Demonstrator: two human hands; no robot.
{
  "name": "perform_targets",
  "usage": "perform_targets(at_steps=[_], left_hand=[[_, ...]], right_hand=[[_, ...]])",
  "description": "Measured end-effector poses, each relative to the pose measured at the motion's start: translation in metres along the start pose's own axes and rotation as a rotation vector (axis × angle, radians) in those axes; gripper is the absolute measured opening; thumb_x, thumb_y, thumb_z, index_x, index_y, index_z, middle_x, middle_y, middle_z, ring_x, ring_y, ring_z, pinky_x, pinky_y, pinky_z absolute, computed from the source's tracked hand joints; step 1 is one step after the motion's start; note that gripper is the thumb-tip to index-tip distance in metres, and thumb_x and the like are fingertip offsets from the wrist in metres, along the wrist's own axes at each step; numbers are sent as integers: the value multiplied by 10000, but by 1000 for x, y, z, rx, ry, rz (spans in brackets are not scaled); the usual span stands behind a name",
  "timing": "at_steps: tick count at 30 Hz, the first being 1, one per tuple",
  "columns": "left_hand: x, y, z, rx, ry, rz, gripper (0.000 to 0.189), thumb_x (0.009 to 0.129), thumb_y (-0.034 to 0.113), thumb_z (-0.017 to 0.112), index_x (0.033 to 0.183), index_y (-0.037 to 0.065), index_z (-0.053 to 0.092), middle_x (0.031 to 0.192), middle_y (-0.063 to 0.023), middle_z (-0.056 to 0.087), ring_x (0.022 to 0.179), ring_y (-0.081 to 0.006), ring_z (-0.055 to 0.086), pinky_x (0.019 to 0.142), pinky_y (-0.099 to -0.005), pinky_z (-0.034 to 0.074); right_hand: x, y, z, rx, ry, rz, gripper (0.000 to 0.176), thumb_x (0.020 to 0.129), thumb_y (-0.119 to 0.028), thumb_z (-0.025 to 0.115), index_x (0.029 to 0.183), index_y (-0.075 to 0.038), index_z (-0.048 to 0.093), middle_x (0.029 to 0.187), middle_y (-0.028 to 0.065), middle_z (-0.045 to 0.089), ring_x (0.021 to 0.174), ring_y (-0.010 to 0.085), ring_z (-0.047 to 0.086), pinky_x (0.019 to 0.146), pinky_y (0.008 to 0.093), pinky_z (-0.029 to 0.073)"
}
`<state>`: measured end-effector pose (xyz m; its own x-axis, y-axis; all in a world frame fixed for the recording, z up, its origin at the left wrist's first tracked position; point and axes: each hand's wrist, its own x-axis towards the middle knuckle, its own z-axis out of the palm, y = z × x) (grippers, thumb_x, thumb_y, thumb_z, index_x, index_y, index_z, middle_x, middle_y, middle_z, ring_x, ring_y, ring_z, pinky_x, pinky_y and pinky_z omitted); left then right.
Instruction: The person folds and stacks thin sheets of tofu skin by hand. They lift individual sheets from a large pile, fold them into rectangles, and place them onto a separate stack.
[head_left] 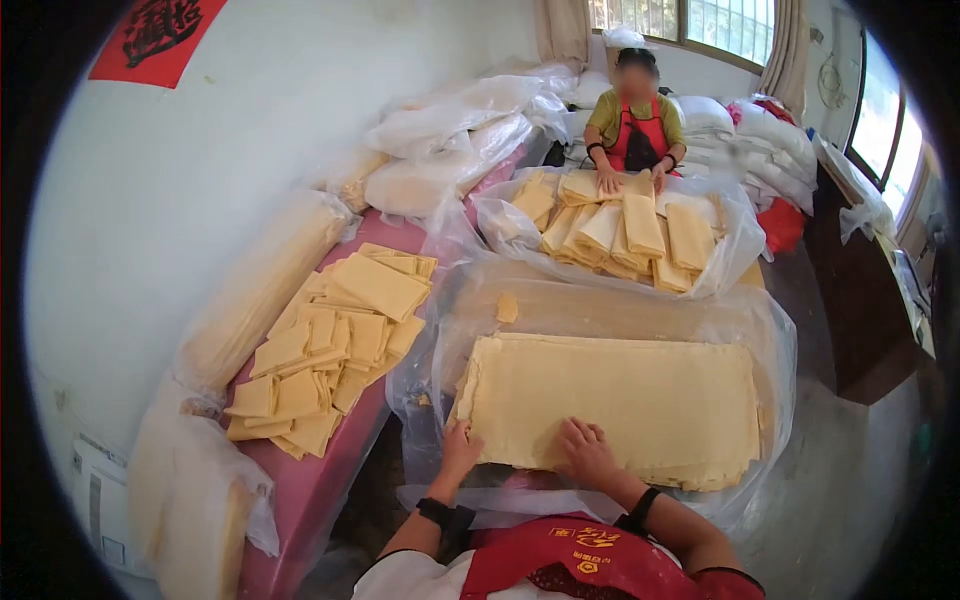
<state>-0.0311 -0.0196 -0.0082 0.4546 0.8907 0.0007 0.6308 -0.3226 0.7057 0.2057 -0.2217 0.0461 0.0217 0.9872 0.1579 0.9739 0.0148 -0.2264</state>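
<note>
In front of me lies a stack of large, thin, pale-yellow sheets (pixel 620 400) with ragged edges, on clear plastic. My left hand (pixel 460 450) is at the near left corner of the stack, its fingers closed at the sheet's edge; some of them are partly hidden. My right hand (pixel 588 452) rests on top near the front edge, fingers stretched over the surface. A small torn yellow piece (pixel 507 307) sits on the plastic just behind the stack.
Folded yellow pieces (pixel 340 340) lie piled on a pink surface (pixel 285 500) at left, beside plastic-wrapped rolls (pixel 265 285). Across from me a person (pixel 635 125) handles more folded pieces (pixel 625 235) on plastic. White sacks (pixel 740 135) stand behind. A dark wooden cabinet (pixel 860 300) is at right.
</note>
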Motion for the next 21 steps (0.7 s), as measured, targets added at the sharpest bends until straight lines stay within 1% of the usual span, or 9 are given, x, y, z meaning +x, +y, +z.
perform_targets(at_steps=[5,7,9,11,14,18,19,20,21], left_hand=[[4,20,-2,-370,-30,-141,415,780,162,682,1135,2,540,974,-117,603,851,-251,598,738,-365,497],[-2,88,-36,-954,-245,-364,352,852,129,643,1162,12,526,978,-65,601,835,-159,588,708,-296,497],[6,90,-24,-952,-255,-320,342,873,135,633,1173,16,522,990,-55,601,839,-137,582,704,-273,492],[9,101,-23,-996,-284,-265,354,906,187,628,1194,15,516,1036,-44,591,909,-116,565,747,-259,482],[10,92,-9,-1060,-261,-276,358,918,209,613,1201,12,517,1048,-44,589,974,-126,551,813,-280,470],[-7,76,11,-884,-204,-203,544,868,216,684,1301,14,425,1240,-90,513,1147,-193,501,988,-347,401],[-13,78,12,-884,-204,-216,544,868,216,684,1301,14,425,1240,-90,513,1147,-193,501,988,-347,401],[-16,84,14,-810,-95,-40,582,852,189,694,1323,17,400,1270,-98,499,1171,-210,491,995,-348,398],[-18,88,14,-731,15,137,623,836,162,703,1345,20,374,1300,-106,485,1195,-227,481,1003,-349,394]], right_hand=[[28,-22,-16,99,-51,-38,547,812,-448,634,1202,-71,565,1361,199,435,1328,344,332,1059,510,274],[41,-35,-17,167,-34,-16,527,818,-430,639,1201,-74,567,1317,179,485,1266,327,415,1024,493,326],[51,-44,-15,238,-24,2,508,824,-411,643,1199,-77,568,1273,159,536,1205,310,498,989,475,378],[61,-42,-5,486,-61,161,404,855,-378,603,1112,-67,606,1048,152,642,977,329,617,853,426,464],[66,-24,21,574,-86,284,305,867,-310,586,1006,-43,634,815,157,655,747,345,639,680,404,497],[66,-17,37,824,-7,322,256,868,-263,573,921,-21,638,734,182,635,690,359,620,630,401,486],[70,-18,34,876,-53,369,250,866,-253,574,915,-18,639,749,180,640,688,340,625,630,395,485],[75,-17,30,926,-94,412,243,863,-244,574,909,-14,639,765,179,645,686,321,630,631,390,485],[77,-19,25,844,-136,404,222,869,-206,617,930,6,639,718,102,640,659,163,613,616,321,494]])
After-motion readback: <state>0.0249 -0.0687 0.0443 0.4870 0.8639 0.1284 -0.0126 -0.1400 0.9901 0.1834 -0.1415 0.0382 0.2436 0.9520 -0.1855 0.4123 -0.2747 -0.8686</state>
